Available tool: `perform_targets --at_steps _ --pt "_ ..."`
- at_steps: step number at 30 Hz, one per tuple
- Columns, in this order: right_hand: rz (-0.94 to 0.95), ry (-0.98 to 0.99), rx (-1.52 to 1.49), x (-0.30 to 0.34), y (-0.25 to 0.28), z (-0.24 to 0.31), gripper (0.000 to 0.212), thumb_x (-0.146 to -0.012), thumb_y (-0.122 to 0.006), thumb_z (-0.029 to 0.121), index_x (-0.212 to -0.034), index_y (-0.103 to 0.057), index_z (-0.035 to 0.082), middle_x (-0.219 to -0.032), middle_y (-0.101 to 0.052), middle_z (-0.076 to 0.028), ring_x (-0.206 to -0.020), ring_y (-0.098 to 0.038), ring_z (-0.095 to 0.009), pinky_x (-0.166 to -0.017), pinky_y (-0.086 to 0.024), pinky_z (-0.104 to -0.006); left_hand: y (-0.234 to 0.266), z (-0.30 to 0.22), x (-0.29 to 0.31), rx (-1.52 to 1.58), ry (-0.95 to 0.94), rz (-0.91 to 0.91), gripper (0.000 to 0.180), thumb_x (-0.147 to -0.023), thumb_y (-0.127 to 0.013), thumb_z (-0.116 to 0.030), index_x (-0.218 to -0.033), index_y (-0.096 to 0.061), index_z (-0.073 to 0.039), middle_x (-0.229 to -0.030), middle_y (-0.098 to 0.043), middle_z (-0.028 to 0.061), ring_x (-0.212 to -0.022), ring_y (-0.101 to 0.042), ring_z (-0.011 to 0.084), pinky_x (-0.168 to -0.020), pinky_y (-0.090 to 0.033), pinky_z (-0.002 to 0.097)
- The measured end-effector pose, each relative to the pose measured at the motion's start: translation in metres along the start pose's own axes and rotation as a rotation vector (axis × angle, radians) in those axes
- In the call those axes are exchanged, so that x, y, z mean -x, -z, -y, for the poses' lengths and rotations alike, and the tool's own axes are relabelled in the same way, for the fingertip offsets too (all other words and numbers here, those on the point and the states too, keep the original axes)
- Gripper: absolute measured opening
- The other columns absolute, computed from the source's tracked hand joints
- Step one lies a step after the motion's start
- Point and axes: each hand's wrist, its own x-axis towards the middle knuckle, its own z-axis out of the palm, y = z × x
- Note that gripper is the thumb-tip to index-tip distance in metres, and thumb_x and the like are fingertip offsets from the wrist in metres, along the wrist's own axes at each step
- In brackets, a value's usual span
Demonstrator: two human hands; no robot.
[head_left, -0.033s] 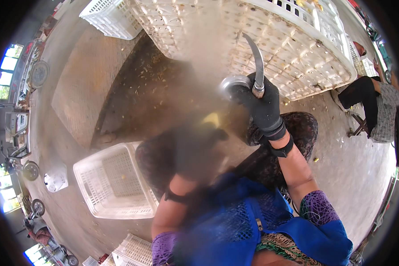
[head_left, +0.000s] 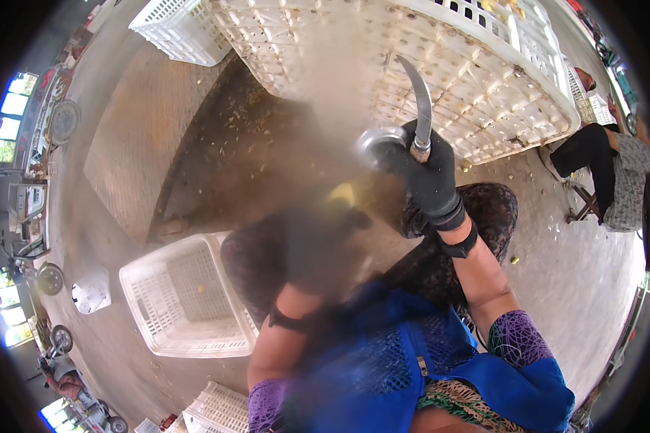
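My right hand (head_left: 433, 180), in a black glove, is closed around the handle of a curved knife (head_left: 420, 94). Its hooked blade points up and away from me. A round, shiny metal piece (head_left: 381, 137) sits against the fingers of that hand; its kind is unclear. My left hand (head_left: 318, 238), also dark-gloved, is badly blurred by a hazy smear across the middle of the view. At its fingertips is a small pale-yellow piece (head_left: 343, 193), seemingly held, its kind hidden by the haze. Both hands are above my lap.
A large white crate (head_left: 477, 94) stands tilted in front, its gridded face toward me. An open white basket (head_left: 173, 289) lies at my left. Yellowish scraps cover a dark mat (head_left: 231, 137) on the floor. Another person (head_left: 607, 166) sits at the right.
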Motion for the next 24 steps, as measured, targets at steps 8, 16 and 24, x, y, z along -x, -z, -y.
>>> perform_targets --at_steps 8,16,24 --pt "0.329 -0.181 -1.128 0.016 -0.01 -0.072 0.027 -0.095 -0.056 0.029 -0.113 -0.056 0.008 -0.121 -0.058 -0.017 -0.117 -0.054 -0.033 -0.095 -0.046 -0.0487 -0.007 0.002 -0.008 0.201 -0.022 -0.105 0.022 -0.09 -0.058 -0.005 -0.112 -0.06 -0.007 -0.086 -0.06 0.0034 -0.067 -0.058 0.0131 -0.052 -0.047 0.0249" --pt "0.175 -0.471 -0.523 0.017 0.004 -0.041 0.033 -0.089 -0.07 0.027 -0.106 -0.058 0.002 -0.099 -0.068 -0.018 -0.086 -0.067 -0.023 -0.068 -0.055 -0.0338 -0.002 -0.024 -0.008 1.2 0.864 -0.1 0.012 -0.089 -0.059 -0.004 -0.101 -0.058 -0.002 -0.083 -0.06 0.0053 -0.069 -0.059 0.0092 -0.055 -0.048 0.0219" --pt "0.116 -0.307 -0.299 0.009 -0.008 -0.023 0.02 -0.086 -0.074 0.023 -0.095 -0.069 0.006 -0.075 -0.069 -0.003 -0.058 -0.064 -0.009 -0.045 -0.044 -0.0191 -0.007 -0.05 -0.021 1.032 0.657 -0.107 0.018 -0.094 -0.055 -0.012 -0.079 -0.047 -0.006 -0.07 -0.048 0.0001 -0.062 -0.052 0.0073 -0.057 -0.045 0.0213"
